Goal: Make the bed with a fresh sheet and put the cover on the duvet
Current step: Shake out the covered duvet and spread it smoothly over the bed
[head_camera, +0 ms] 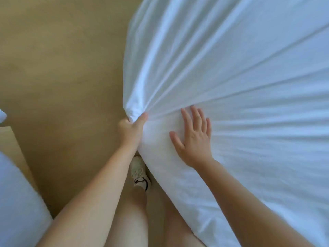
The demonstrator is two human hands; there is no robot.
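A white sheet [231,72] covers the bed and fills the right half of the view, with long creases fanning out from its near left corner. My left hand [130,130] grips a bunched fold of the sheet at that corner, over the bed's edge. My right hand [193,138] lies flat on the sheet just to the right, fingers straight and spread, palm down on the fabric.
Tan carpet floor [62,68] fills the left side. More white bedding [16,202] lies at the lower left. My leg and a pale shoe [138,171] stand close against the bed's side.
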